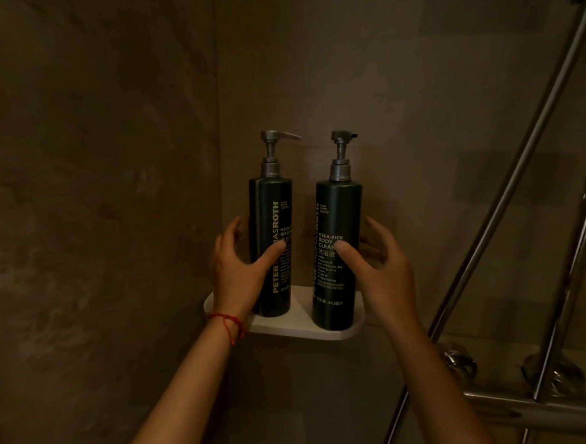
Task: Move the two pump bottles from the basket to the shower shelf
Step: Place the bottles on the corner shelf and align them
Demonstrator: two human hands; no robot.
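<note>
Two dark green pump bottles with grey pumps stand upright, side by side, on a small white corner shelf. My left hand wraps the left pump bottle at mid-height, with the thumb across its front and the fingers behind. My right hand holds the right pump bottle the same way, thumb tip on the label and fingers curled round its right side. Both grips look loose. No basket is in view.
Brown tiled walls meet in a corner behind the shelf. A chrome shower hose and rail slant down at the right. Below them are tap fittings and a horizontal bar.
</note>
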